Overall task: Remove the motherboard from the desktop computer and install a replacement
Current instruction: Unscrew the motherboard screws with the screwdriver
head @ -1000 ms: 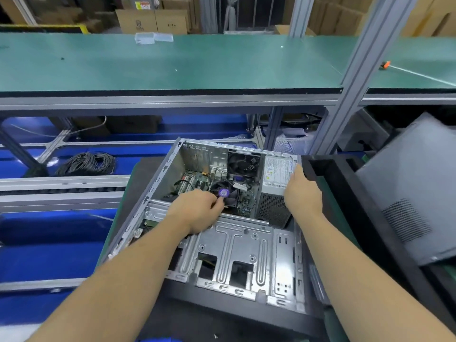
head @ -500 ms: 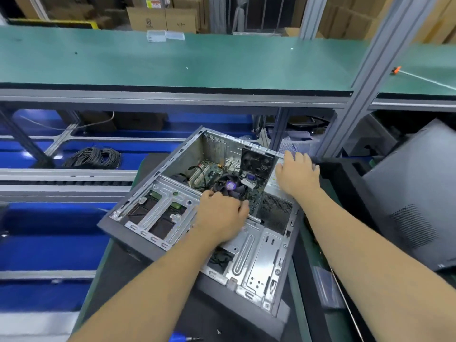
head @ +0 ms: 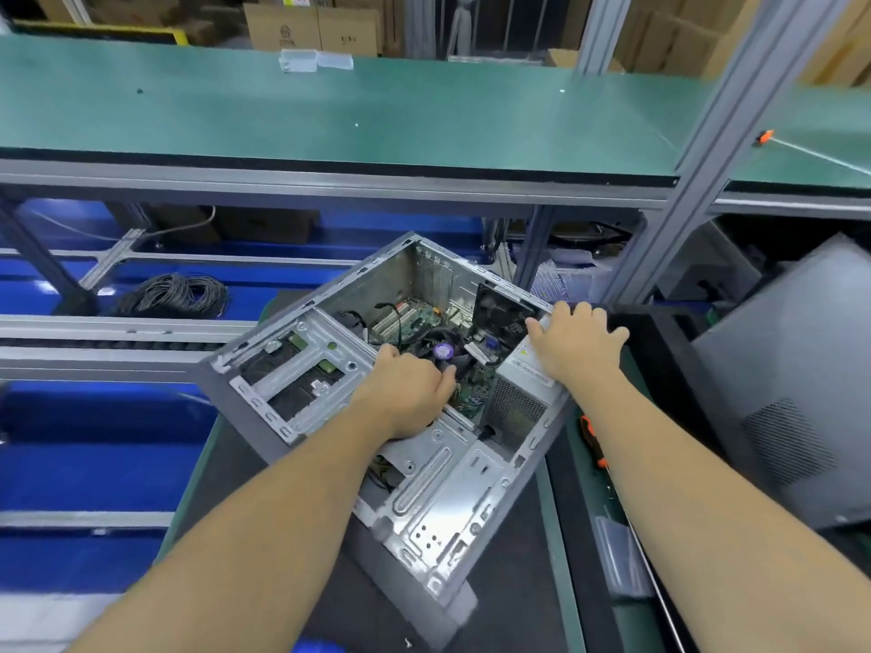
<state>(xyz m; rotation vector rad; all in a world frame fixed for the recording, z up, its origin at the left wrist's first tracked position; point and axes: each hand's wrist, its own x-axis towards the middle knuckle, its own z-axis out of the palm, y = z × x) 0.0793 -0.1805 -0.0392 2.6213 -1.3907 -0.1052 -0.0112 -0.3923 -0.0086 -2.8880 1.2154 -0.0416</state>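
Now your left hand grips the drive-cage frame and your right hand, fingers spread, presses the power supply. The open computer case sits skewed on the mat; the motherboard remains inside, far left. Swing wider and a corner could knock the orange screwdriver on the right. Sharp sheet-metal edges; more open room left.

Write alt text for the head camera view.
Two bare hands hold an open desktop computer case lying skewed on a dark mat: the left hand grips its inner metal frame, the right hand rests on the power supply.
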